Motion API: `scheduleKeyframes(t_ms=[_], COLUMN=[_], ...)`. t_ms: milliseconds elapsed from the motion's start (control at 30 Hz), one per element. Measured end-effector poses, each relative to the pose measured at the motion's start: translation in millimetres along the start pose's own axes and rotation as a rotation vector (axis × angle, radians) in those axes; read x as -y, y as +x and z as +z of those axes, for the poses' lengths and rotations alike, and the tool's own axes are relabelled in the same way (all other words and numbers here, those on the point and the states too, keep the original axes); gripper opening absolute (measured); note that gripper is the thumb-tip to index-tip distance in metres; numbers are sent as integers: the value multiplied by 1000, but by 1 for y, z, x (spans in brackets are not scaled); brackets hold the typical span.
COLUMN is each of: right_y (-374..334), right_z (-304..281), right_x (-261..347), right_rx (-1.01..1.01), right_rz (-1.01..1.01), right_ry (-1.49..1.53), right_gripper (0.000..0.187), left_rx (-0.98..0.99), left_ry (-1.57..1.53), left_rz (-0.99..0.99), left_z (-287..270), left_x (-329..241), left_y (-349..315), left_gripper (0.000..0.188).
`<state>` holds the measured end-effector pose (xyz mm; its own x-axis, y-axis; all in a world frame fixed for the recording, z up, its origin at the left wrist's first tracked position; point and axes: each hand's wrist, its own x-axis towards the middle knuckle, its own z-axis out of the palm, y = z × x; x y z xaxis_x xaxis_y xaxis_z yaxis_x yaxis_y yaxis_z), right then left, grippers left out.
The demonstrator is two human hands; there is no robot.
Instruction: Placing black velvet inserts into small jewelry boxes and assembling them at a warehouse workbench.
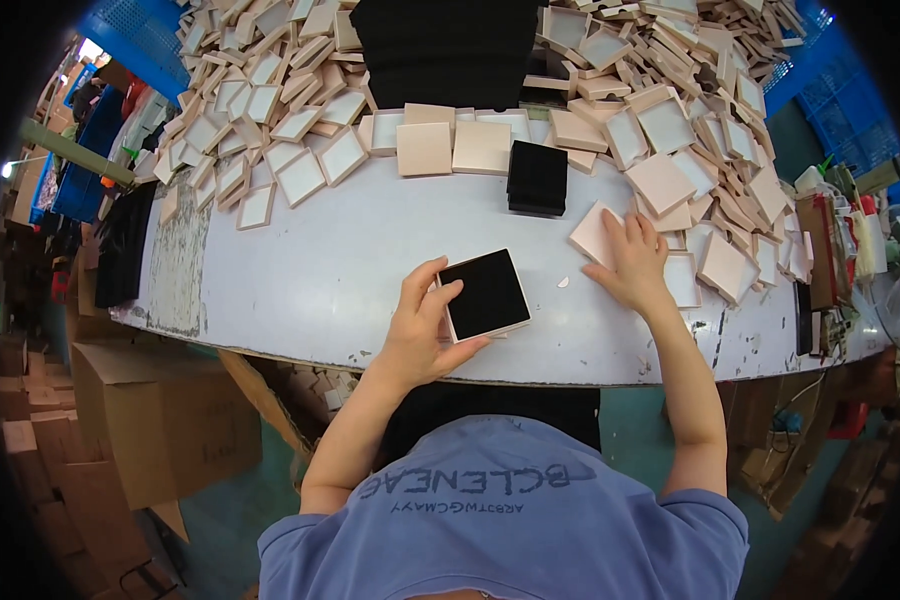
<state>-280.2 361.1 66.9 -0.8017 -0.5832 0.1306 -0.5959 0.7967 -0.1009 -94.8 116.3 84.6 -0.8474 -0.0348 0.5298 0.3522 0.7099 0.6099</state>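
My left hand [424, 330] is closed round a small square pale pink box [444, 308] near the table's front edge. A black pad [485, 293] fills the top of that box. Farther right, my right hand [632, 262] grips a pale pink box lid [592, 238], thumb along its near side and fingers over its top, beside the heap. Between the hands and a little beyond them stands a small stack of black pads [537, 178]. A tiny white scrap [563, 282] lies left of my right thumb.
Pale pink box pieces [300, 120] with white insides are heaped along the back and right of the white table [300, 260]. Black material [448, 50] rises at the back centre. A cardboard carton [170, 420] stands at the lower left. Tools and bottles [850, 230] crowd the right end.
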Motion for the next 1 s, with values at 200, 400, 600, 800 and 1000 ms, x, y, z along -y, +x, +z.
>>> scheduleKeyframes(t_ms=[200,400,600,800,1000], right_y=[13,34,18,5,5], right_z=[-20,-56,-64,-56,-21], right_x=[0,89,104,106,98], right_rx=[-180,68,76,78,97], right_rz=[-67,-779,-940,-865,-795], right_ry=[376,692,486,544,650], right_gripper=[79,68,57,52,44], left_rx=[74,-9,-30,278,129], left_ry=[-53,-118,-13,151,-11], left_rz=[-73,-12,54,-27,-22], left_z=[-5,-6,1,-15,5], left_x=[-1,8,5,-11,7], left_y=[3,-3,-7,-3,-9], left_gripper=[63,93,91,103,97])
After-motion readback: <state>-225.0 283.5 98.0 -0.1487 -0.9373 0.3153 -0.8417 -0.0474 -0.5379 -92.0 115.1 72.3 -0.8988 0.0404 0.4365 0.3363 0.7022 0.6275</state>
